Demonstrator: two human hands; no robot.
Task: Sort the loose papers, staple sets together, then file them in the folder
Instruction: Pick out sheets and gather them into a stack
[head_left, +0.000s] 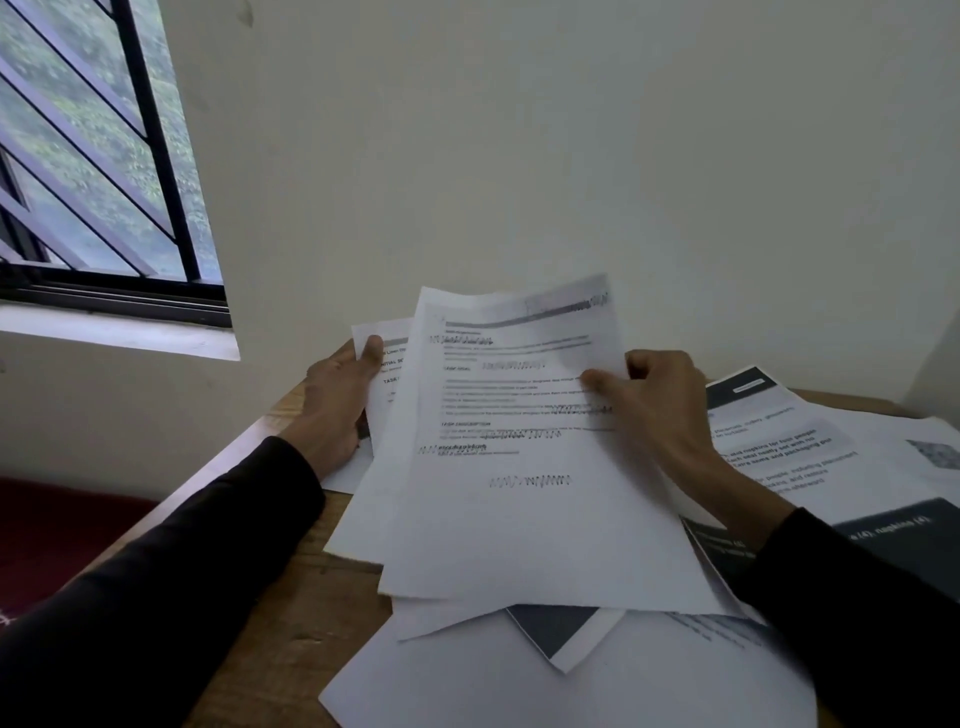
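Loose white printed sheets strewn on wooden tabletop, 6 o'clock. Above: fanned white paper stack lifted. Left hand pinching 10 o'clock edge, right hand pinching 2 o'clock edge. Light, floppy, slippery; likely best gripped at side edges.

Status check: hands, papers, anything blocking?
Left hand pinching the rear white printed sheet. Right hand gripping the front white printed sheets. More loose papers spread on the wooden table. No stapler or folder in view.
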